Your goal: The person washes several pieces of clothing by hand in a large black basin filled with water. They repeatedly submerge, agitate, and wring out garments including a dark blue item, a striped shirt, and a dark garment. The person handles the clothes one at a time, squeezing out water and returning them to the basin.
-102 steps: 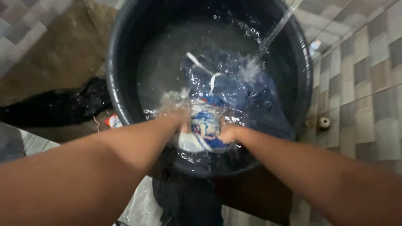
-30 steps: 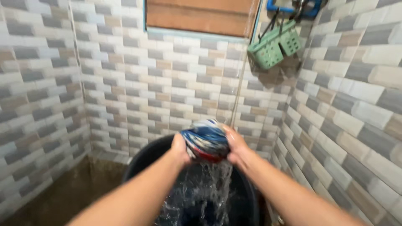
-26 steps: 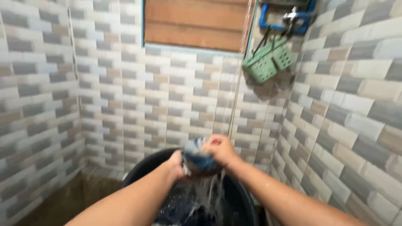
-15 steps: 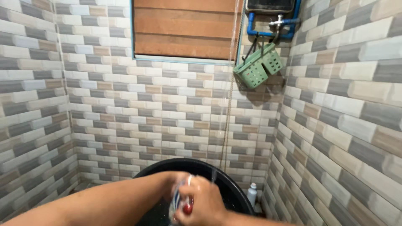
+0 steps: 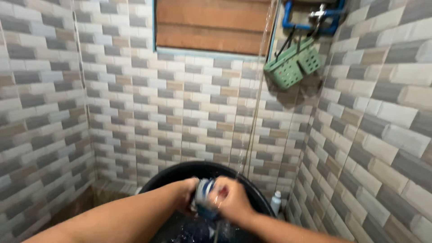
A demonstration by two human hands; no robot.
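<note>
Hands sit a little higher in view than half a second ago, over the black round tub [image 5: 180,173]. Left hand [image 5: 186,200] and right hand [image 5: 231,200] both clench the wet blue-and-white cloth [image 5: 204,193] between them, forearms converging; a thin water stream [image 5: 252,130] falls past glossy tiled walls.

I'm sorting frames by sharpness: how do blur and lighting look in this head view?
Head view: the left hand and right hand gripping the wet blue-and-white cloth are motion-smeared, while the tiled wall is only mildly soft; light is even and warm, with a soft shadow under the green basket; the black tub interior is dark, with little detail.
</note>
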